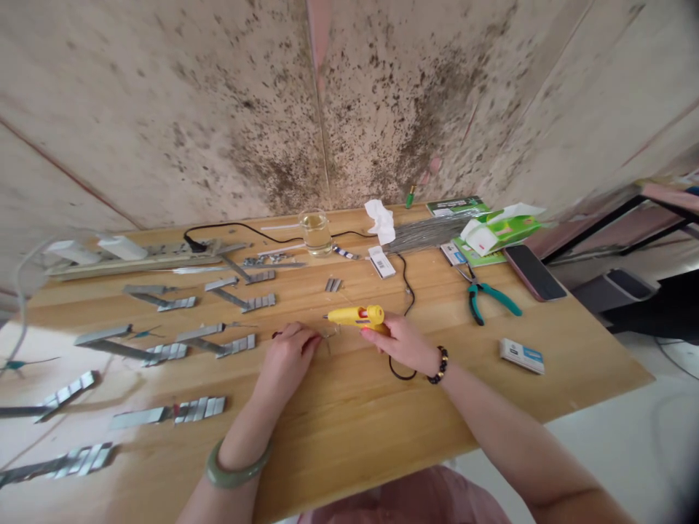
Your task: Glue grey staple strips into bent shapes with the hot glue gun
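Note:
My right hand [403, 339] grips a yellow glue gun [354, 315], its nozzle pointing left. Close to that nozzle, my left hand [290, 354] is closed with the fingertips pinched together. Thin wire-like pieces [328, 336] stick out by the left fingertips, too small to make out fully. A black cord [407, 287] runs behind and below the right hand. Just beyond the glue gun lie a few short grey strips [333, 284] on the wooden table [349, 415].
Several grey strip assemblies [199, 411] cover the left side. At the back stand a power strip [147, 260] and a glass of yellowish liquid [315, 234]. Rightward are a bundle of wires [431, 231], teal-handled pliers [486, 297], a tissue pack [499, 229], a phone [534, 271] and a small box [522, 356].

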Action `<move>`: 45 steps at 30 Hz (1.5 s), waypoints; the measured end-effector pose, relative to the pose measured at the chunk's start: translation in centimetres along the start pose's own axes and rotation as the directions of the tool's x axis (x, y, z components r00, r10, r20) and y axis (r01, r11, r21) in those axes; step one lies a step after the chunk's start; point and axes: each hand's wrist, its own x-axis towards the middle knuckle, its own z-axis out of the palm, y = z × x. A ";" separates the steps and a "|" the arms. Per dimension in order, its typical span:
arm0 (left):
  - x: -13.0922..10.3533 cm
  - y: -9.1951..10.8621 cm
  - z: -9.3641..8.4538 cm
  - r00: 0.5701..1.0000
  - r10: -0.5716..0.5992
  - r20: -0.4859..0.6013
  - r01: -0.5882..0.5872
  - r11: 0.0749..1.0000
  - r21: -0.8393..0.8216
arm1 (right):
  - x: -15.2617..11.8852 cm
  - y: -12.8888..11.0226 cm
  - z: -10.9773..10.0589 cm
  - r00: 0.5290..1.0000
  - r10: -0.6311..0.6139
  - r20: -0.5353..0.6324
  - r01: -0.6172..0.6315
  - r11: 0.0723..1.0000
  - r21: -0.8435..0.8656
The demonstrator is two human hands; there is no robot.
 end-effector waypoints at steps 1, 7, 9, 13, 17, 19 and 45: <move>0.0 0.1 0.0 1.000 -0.008 -0.002 0.008 1.000 -0.004 | -0.1 -0.1 0.0 1.000 -0.018 -0.005 0.018 1.000 -0.024; 0.0 0.4 -0.2 0.998 -0.058 0.019 0.059 0.997 -0.042 | -0.3 -0.9 -0.1 0.991 -0.134 0.020 0.135 0.981 -0.137; 0.0 0.5 -0.3 0.997 -0.069 0.032 0.070 0.996 -0.052 | -0.4 -1.0 -0.1 0.989 -0.148 0.025 0.150 0.974 -0.171; 0.0 0.5 -0.3 0.996 -0.070 0.047 0.072 0.997 -0.041 | -0.5 -1.0 -0.3 0.990 -0.140 0.031 0.144 0.963 -0.226; 0.0 0.4 -0.3 0.997 -0.064 0.049 0.065 0.998 -0.019 | -0.6 -1.0 -0.7 0.991 -0.125 0.046 0.133 0.961 -0.244; 0.0 0.4 -0.3 0.998 -0.057 0.042 0.057 0.998 -0.015 | -0.6 -1.0 -0.8 0.991 -0.121 0.054 0.130 0.960 -0.247; -0.2 1.2 -0.5 0.988 0.085 -0.130 -0.094 0.994 -0.064 | -0.4 -0.1 -0.6 0.990 0.021 -0.141 -0.045 0.985 -0.166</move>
